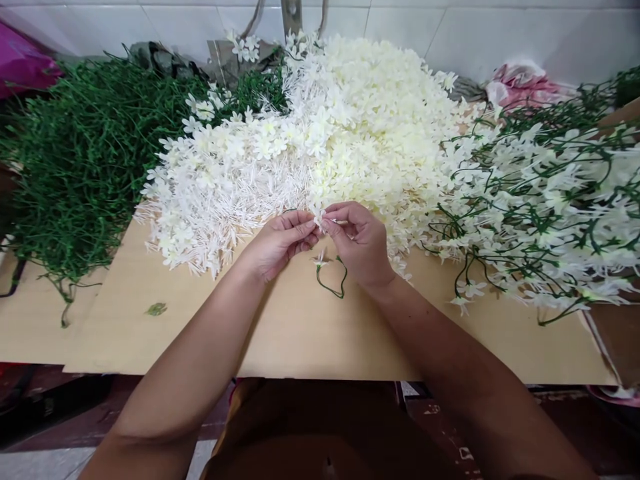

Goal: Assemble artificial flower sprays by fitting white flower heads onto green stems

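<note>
My left hand [290, 240] and my right hand [357, 240] meet fingertip to fingertip over the cardboard. Both pinch a small white artificial flower [319, 219], mostly covered by the fingers. Below them hangs or lies a thin green plastic stem [336, 293], curved in a loop, with a white blossom [320, 260] at its left end; its upper end runs up by my right hand. Just beyond the hands a heap of cream petal pieces [385, 127] rises. White thin flower centres [240, 193] lie piled to the left of it.
A big pile of green stems [95, 147] stands at the left. Assembled white flowers on stems [555, 213] are heaped at the right. The cardboard sheet [320, 347] covers the tabletop, with a small green scrap [157, 309] on it. A tiled wall [540, 40] closes off the back.
</note>
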`<state>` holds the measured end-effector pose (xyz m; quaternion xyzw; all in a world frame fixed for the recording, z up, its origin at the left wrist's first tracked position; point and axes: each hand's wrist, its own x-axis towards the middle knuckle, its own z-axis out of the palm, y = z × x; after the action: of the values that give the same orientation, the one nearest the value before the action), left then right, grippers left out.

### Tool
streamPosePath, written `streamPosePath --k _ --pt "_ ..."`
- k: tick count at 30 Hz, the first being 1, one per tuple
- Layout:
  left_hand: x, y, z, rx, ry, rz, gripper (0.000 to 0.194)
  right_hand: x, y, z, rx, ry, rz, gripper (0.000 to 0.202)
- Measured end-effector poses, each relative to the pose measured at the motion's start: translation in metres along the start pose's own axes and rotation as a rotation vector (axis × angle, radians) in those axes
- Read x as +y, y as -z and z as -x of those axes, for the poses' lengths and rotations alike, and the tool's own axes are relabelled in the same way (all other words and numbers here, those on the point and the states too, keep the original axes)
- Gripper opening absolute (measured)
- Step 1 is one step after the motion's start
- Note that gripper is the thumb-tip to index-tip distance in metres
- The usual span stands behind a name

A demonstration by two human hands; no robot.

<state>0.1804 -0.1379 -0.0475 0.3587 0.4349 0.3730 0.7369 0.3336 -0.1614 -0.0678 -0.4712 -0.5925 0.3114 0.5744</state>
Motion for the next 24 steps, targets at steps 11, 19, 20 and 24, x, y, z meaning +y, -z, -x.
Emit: streamPosePath --k 11,19,20,24 --pt "0.004 -0.001 0.004 -0.014 -0.127 -0.257 0.032 -0.002 0.003 -0.001 -0.161 0.006 -0.013 0.005" --pt "0.001 -0.004 0.007 0.015 -0.318 -0.497 0.021 -0.002 0.009 -0.009 -0.212 -0.225 -0.207 0.029" --pt "0.000 -0.005 0.009 0.051 -0.365 -0.586 0.020 -0.003 0.012 -0.011 -0.195 -0.228 -0.195 0.029" --pt "-0.004 -0.025 0.030 0.110 -0.554 -1.156 0.022 -0.007 0.029 -0.020 -0.068 -0.186 -0.151 0.024"
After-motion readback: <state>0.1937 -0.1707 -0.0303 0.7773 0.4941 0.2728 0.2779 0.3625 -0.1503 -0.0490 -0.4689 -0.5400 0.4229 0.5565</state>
